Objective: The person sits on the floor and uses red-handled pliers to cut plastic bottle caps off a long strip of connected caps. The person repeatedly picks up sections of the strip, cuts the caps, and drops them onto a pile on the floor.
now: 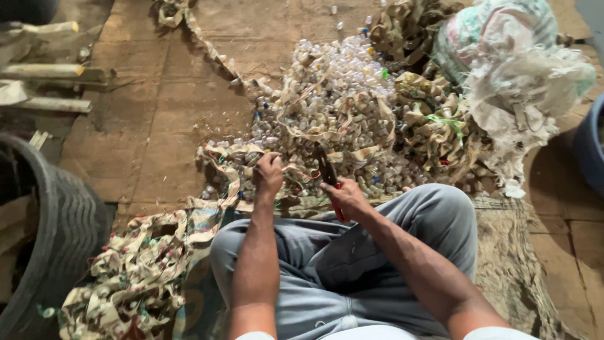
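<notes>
I'm mid-cut: left hand (269,173) pinches a strip (296,171), right hand (345,196) grips red-handled cutters (328,173) at twelve o'clock; next needs closing blades.

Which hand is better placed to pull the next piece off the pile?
Left, probably. The left hand already rests on the strip at the near edge of the pile, fingers closed on it. The right hand is occupied: its grip is on the red-handled cutters.

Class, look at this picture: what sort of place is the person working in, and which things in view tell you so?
Probably an informal sorting or recycling workshop: a heap of small clear plastic pieces on the worn floor, stuffed sacks, and pliers in the right hand.
</notes>
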